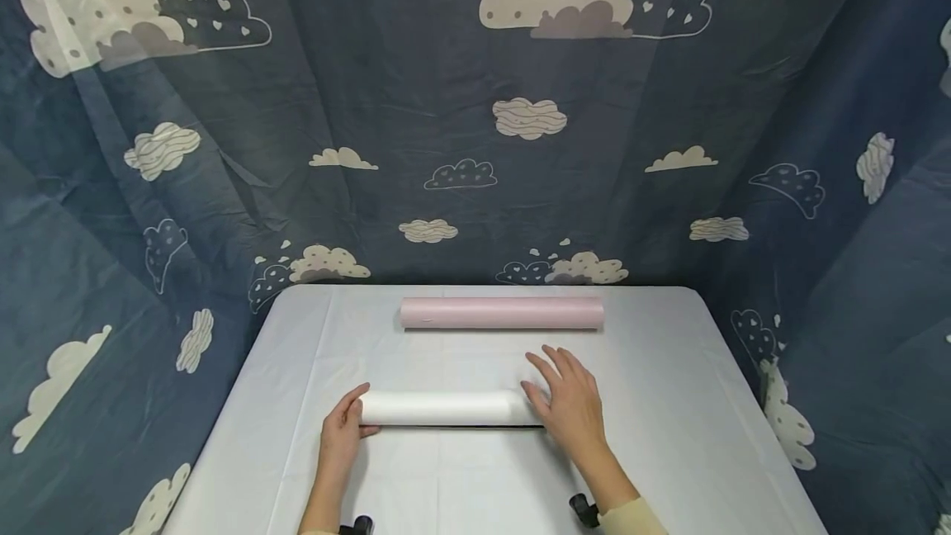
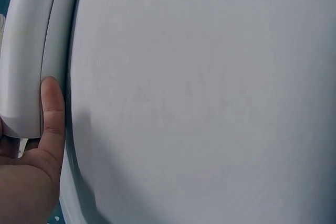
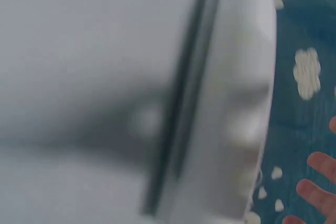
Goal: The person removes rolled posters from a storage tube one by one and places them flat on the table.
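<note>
A white roll (image 1: 446, 409), which looks like rolled paper or film, lies crosswise on the white-covered table. My left hand (image 1: 343, 432) grips its left end. In the left wrist view the thumb (image 2: 52, 111) lies along the near side of the roll (image 2: 23, 66), beside a lengthwise seam, while the other fingers are mostly hidden behind it. At the right end my right hand (image 1: 572, 403) hovers with fingers spread and holds nothing. Only its fingertips (image 3: 317, 195) show at the edge of the right wrist view, apart from the blurred roll (image 3: 231, 93).
Behind the white roll, a pink roll (image 1: 502, 313) lies parallel to it towards the table's far edge. The white cloth (image 1: 669, 419) covers the tabletop. Dark blue cloud-patterned fabric (image 1: 416, 89) hangs behind and along both sides.
</note>
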`<state>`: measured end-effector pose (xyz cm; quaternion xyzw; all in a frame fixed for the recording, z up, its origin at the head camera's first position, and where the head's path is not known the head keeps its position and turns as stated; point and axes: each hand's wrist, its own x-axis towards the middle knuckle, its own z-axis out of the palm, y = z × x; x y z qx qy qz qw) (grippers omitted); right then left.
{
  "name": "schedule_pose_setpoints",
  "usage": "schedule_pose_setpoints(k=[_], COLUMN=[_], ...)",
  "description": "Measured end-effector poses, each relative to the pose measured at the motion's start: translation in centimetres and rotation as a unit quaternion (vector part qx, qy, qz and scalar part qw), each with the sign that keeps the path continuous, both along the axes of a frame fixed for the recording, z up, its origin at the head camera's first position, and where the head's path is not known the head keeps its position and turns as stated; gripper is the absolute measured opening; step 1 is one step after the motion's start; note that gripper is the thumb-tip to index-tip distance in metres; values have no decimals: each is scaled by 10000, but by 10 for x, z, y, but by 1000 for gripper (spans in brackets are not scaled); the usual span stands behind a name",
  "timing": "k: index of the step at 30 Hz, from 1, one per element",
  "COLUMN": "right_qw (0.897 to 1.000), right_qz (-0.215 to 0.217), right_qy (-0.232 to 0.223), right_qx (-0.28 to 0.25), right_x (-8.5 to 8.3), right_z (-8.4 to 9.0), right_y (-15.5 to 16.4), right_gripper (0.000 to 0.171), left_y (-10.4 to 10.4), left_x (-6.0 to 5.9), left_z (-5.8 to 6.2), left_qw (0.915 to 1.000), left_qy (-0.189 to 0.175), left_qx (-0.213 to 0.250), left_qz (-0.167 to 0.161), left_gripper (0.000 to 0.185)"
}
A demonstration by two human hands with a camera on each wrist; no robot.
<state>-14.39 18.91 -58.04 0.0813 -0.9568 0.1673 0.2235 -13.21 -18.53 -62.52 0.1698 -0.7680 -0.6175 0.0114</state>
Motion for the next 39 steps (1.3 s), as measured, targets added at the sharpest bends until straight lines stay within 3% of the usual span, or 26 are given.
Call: schedule_pose_setpoints(k=[6,21,25,28,31,33,36,37,39], right_qw=[9999,9989,9989,9989,9991,9992,9993,9993,9992], right_qz=[-55,-233,-231,-214,-197,-192,-186,-189,-187], right_qy=[-81,-303,-370,-387,-339,-289,-264,-273,-316], right_qx=[137,265,185,156,180,196,168,155,146], right_x=[20,23,22,22,22,22,22,22,22], right_z=[-20,-45,-47,-47,-48,-48,-48,-48,-48], right_y=[-14,-10,-11,-12,-12,-12,-12,-12,-12], right_gripper=[44,32,31,31,31,31,31,31,31], left_y=[8,12,5,3,5,8,15,17,20], left_x=[-3,-1,1,1,-2,-7,-15,-17,-20], left_z=[1,4,11,24,37,43,47,48,48], left_qw=[10000,9996,9958,9782,9457,9188,8831,8749,8687], left_qy=[-64,-189,145,540,1081,1535,2045,2083,1940], left_qx=[-69,-193,-874,-1997,-3037,-3541,-3897,-3957,-3988], left_qz=[10,-117,-235,-198,-407,-830,-1629,-1860,-2208], left_gripper=[39,40,38,37,40,45,51,52,51])
